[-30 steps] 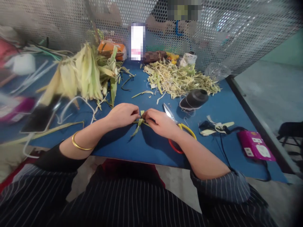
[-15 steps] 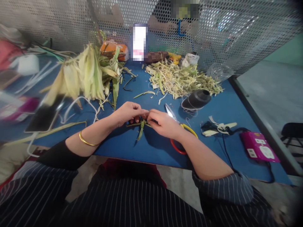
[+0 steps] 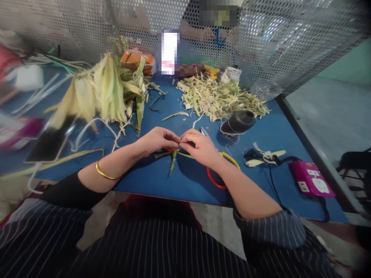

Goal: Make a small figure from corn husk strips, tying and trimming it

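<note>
A small green braided husk piece (image 3: 173, 162) hangs below my fingertips, with thin strips spreading to both sides. My left hand (image 3: 164, 139) is closed in a pinch at its upper end. Against it, my right hand (image 3: 194, 143) is pinched too, its fingertips touching the left ones. What lies between the fingertips is too small to make out. Scissors (image 3: 216, 183) with red and yellow handles lie partly under my right wrist. Behind them is a black thread cone (image 3: 239, 122) on its side, with loose thread around it.
Corn husks (image 3: 101, 92) are heaped at the back left, husk scraps (image 3: 217, 96) at the back right. A lit phone (image 3: 169, 52) leans on the mesh screen (image 3: 139, 23). A purple power strip (image 3: 311, 178) lies right, a dark phone (image 3: 50, 141) left.
My fingertips have drawn closer together above the braided piece, and my left fingers have straightened a little. The whole view has shifted slightly.
</note>
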A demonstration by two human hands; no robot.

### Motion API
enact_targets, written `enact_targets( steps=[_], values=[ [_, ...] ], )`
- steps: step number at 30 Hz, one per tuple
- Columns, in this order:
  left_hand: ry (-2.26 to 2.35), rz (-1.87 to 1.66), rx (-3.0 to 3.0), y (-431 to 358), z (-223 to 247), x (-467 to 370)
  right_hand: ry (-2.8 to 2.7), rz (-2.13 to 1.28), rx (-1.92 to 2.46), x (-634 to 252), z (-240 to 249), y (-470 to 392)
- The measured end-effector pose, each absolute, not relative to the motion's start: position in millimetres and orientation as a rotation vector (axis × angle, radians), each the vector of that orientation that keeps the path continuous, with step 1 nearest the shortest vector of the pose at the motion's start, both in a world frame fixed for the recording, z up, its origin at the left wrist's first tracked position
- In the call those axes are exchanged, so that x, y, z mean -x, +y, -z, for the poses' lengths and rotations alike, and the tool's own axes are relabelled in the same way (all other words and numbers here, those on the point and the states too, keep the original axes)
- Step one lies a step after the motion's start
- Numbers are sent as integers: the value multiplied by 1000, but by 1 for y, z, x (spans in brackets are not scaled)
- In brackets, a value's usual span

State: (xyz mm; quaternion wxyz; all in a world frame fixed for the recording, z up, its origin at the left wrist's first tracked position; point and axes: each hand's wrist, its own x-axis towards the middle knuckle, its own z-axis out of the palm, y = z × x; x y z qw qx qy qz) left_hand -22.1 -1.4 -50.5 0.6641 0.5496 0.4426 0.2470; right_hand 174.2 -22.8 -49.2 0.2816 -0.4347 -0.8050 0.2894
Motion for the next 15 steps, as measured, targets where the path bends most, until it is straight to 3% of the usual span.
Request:
enact_targets(
  steps=[6,10,15],
  values=[
    [1061,-541,-1470,-6,50,17,-1820,-1178,1416,-167,46,-25],
    [1078,-567,-1616,-6,53,16,-1493,-1438,1165,-166,45,-23],
    [1009,-606,-1536,-4,52,14,-1600,-1150,1186,-176,50,-15]
  ],
)
